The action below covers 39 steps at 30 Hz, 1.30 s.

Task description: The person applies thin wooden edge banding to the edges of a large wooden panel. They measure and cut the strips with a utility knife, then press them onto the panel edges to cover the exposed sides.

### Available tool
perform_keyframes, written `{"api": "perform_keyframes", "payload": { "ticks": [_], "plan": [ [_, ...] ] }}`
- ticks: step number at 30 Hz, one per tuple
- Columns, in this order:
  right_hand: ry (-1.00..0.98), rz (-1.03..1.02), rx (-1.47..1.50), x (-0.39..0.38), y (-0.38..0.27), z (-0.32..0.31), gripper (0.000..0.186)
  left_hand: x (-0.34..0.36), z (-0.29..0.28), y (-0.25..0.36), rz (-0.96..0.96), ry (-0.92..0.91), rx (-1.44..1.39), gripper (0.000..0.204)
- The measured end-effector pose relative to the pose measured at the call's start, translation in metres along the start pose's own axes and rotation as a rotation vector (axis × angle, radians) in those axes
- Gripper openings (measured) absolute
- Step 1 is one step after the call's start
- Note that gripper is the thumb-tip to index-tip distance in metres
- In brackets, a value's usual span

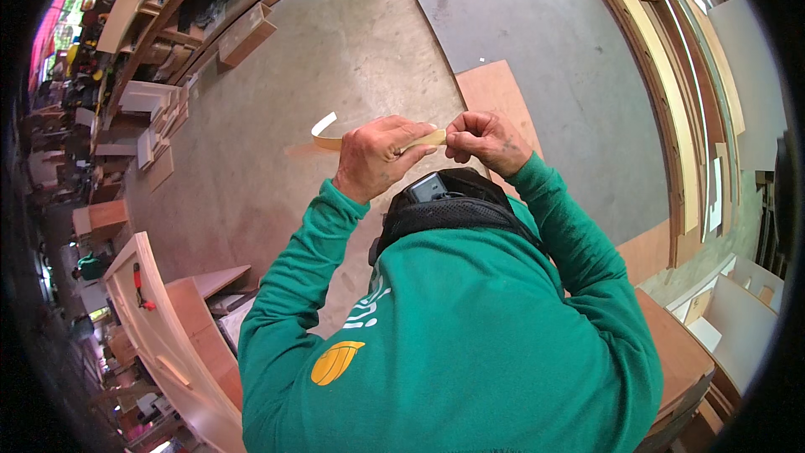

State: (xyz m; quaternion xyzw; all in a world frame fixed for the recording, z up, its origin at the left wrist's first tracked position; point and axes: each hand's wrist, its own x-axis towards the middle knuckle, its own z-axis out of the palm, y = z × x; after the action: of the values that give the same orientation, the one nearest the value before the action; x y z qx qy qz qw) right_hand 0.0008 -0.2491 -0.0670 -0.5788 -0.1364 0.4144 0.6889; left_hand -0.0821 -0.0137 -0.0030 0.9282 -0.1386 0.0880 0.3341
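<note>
A narrow pale wood-veneer strip (329, 142) runs level in front of my body, its free left end curled upward and showing a white face. My left hand (373, 158) grips it, thumb pressed along it. Close to the right, my right hand (489, 143) pinches the strip's other end between curled fingers and thumb. Just below the hands is a black pouch or belt bag (453, 220) at my waist, with a grey device (426, 188) showing in its opening.
Grey and pink sheets (545, 42) lie on the concrete floor (260, 92) ahead, long timber boards (650, 92) stacked along the right. Wooden shelving (159, 17) stands upper left. A panel (168, 352) with a red tool (139, 285) is lower left; white boxes (746, 327) sit lower right.
</note>
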Motion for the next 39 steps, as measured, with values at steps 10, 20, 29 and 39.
{"api": "perform_keyframes", "payload": {
  "ticks": [10,20,29,39],
  "plan": [
    [-0.002,-0.025,-0.012,0.000,0.003,0.011,0.020,-0.011,-0.002,0.004,0.023,0.035,0.039,0.027],
    [0.057,-0.034,-0.092,0.011,0.008,0.018,0.022,-0.016,-0.002,-0.004,0.002,0.052,0.063,0.030],
    [0.073,-0.014,-0.075,0.014,0.004,0.017,0.023,-0.011,0.000,-0.011,-0.007,0.066,0.060,0.026],
    [0.065,0.087,0.102,0.020,0.005,-0.001,0.022,0.000,-0.010,-0.023,-0.111,0.056,0.009,0.030]
  ]
}}
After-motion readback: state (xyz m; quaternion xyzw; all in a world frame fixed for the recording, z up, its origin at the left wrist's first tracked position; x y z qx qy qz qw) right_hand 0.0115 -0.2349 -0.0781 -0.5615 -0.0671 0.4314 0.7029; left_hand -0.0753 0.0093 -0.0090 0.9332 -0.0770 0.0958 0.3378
